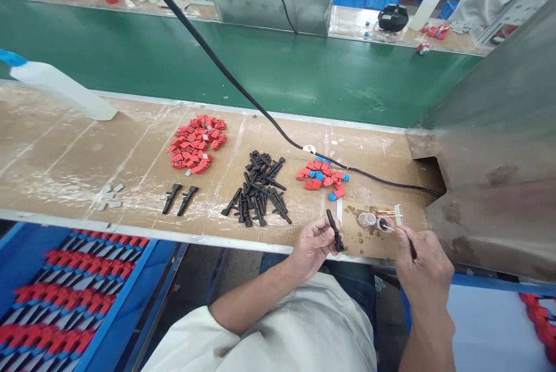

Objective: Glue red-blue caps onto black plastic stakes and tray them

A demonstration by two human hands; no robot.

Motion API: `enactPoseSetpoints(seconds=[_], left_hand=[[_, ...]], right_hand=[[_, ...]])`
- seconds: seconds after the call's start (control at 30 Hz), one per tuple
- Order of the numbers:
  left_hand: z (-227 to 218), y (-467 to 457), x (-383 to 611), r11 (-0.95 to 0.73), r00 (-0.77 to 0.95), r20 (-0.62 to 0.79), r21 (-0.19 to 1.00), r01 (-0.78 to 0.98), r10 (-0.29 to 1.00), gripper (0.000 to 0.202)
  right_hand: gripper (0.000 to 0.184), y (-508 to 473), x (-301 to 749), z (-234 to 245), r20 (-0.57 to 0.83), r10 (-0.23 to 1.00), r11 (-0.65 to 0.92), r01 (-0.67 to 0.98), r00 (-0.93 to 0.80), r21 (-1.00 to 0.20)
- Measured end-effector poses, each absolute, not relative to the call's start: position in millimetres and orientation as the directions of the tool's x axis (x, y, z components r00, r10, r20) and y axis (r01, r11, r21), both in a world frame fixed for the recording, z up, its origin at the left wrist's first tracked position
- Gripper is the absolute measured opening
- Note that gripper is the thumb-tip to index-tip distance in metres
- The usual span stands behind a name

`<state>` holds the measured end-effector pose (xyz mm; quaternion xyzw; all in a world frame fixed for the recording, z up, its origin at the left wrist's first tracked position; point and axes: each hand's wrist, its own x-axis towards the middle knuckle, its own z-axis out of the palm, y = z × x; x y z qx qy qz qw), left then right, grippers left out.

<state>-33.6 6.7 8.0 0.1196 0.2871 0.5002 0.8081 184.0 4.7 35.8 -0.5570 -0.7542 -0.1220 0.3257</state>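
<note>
My left hand (316, 244) is closed on a black plastic toy gun part (334, 232), held upright over the front edge of the table. In my right hand (423, 256) is a thin brush-like stick (392, 228), pinched between thumb and fingers; its tip reaches into a small clear cup (384, 223) of dark liquid. Touching that cup is a round clear lid or second cup (367, 219). A pile of similar black parts (259, 189) lies left of my left hand. Beyond my hands sit red and blue toy pieces (322, 177).
Red pieces (197, 143), two black parts (180, 199) and grey chips (110, 197) lie further left. A white bottle (61, 89) leans there. A black cable (269, 117) crosses the table. Metal housing (490, 157) stands right; blue crates (125, 302) sit below. Other people work across the green belt (260, 73).
</note>
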Motion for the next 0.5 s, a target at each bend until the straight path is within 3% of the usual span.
enactPoseSetpoints(seconds=[0.17, 0.33, 0.4, 0.5], left_hand=[[5, 8, -39, 0.454, 0.307, -0.354, 0.487, -0.746, 0.883, 0.053], [1, 11, -55, 0.372, 0.204, -0.358, 0.501, -0.781, 0.911, 0.054], [1, 12, -62, 0.329, 0.155, -0.363, 0.487, -0.809, 0.919, 0.053], [1, 13, -68, 0.287, 0.103, -0.378, 0.47, -0.835, 0.92, 0.051]], right_hand=[[0.022, 7, 189, 26, 0.586, 0.8, 0.254, 0.958, -0.131, -0.133], [0.019, 2, 176, 56, 0.625, 0.78, 0.215, 0.932, 0.016, -0.292], [0.017, 5, 159, 65, 0.604, 0.795, 0.319, 0.887, -0.057, -0.335], [0.024, 21, 124, 61, 0.456, 0.827, 0.491, 0.818, -0.329, -0.301]])
